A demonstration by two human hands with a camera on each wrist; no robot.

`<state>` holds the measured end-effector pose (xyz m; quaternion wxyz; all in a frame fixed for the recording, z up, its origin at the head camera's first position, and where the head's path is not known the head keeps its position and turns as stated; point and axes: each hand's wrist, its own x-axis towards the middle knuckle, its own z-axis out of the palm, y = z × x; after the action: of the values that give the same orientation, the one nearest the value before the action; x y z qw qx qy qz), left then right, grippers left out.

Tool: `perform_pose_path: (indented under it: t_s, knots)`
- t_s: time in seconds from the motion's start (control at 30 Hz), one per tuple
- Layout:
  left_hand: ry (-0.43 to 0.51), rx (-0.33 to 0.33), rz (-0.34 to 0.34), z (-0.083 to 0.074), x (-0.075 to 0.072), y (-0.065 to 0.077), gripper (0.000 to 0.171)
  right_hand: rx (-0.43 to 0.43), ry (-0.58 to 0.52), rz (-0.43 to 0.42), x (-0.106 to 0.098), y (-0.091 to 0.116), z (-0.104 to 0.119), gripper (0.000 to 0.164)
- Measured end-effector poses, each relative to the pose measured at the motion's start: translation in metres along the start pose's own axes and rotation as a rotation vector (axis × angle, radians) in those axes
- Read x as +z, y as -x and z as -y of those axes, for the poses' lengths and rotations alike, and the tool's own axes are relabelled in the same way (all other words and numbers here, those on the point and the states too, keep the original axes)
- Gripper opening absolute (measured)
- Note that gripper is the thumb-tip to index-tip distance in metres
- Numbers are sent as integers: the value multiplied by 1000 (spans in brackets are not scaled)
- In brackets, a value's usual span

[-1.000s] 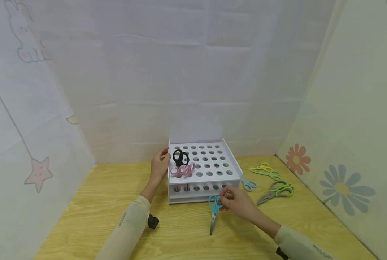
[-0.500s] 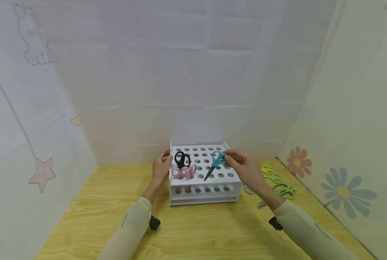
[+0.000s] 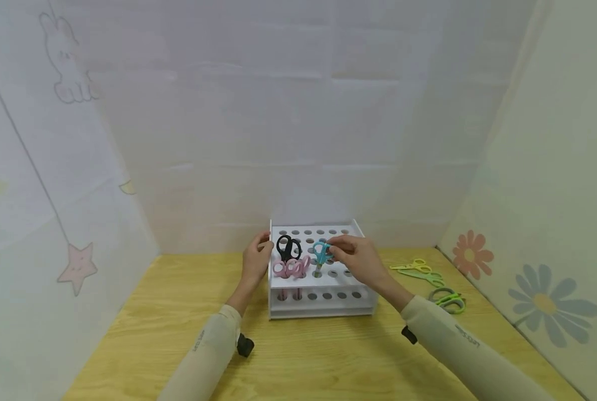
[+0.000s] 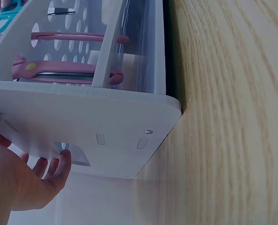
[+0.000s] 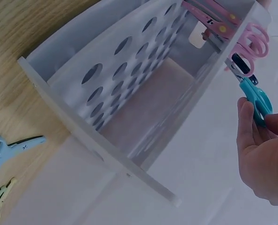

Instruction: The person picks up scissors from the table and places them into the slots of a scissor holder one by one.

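Observation:
My right hand [image 3: 360,260] pinches the turquoise scissors [image 3: 321,252] by their handle above a white rack [image 3: 298,282] with rows of round holes. The scissors point down, and the left wrist view shows their blade [image 4: 62,11] poking through the upper board. To their left, two pink scissors [image 3: 294,268] stand in the front row, with black scissors [image 3: 288,248] just behind. My left hand [image 3: 257,260] rests against the rack's left side panel [image 4: 83,112], its fingertips by the cut-out.
On the wooden table [image 3: 193,312] to the right lie yellow scissors [image 3: 405,267], light green scissors [image 3: 424,275] and green-grey scissors [image 3: 449,299]. Light blue scissors [image 5: 5,152] lie near the rack's right side. A white cloth backdrop [image 3: 298,139] stands behind.
My right hand has lifted the turquoise scissors from in front of the rack, carried them up over it and lowered the blade into a front-row hole. The left hand stays at the rack's side.

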<state>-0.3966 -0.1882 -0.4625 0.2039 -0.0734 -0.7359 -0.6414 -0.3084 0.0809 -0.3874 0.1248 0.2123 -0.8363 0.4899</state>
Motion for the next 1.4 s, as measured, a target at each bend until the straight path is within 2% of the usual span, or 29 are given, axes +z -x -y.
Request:
perform_pose_path:
  t_s: [0.13,0.3,0.53,0.67,0.83,1.0,1.23,1.4]
  knots:
    - [-3,-1,12,-3,3,0,45,3,23,44,1,0,-6,21]
    - [7,-6,17,-5,6,0,45,7,78,60,3,4,-15,21]
    - [17,-5,15,-6,10,2,44,-10,62,79,6,12,-27,21]
    - [19,-12,18,-6,12,3,44,-25,58,86,7,16,-29,20]
    - [29,-1,18,-8,15,3,44,-31,109,59,6,17,-28,19]
    - [27,8,16,-9,17,4,44,-11,110,66,5,16,-26,22]
    - [15,0,27,-6,11,3,45,8,99,101,-2,16,-18,30]
    - [3,-20,15,-5,-1,3,45,10,72,72,-21,21,-8,25]
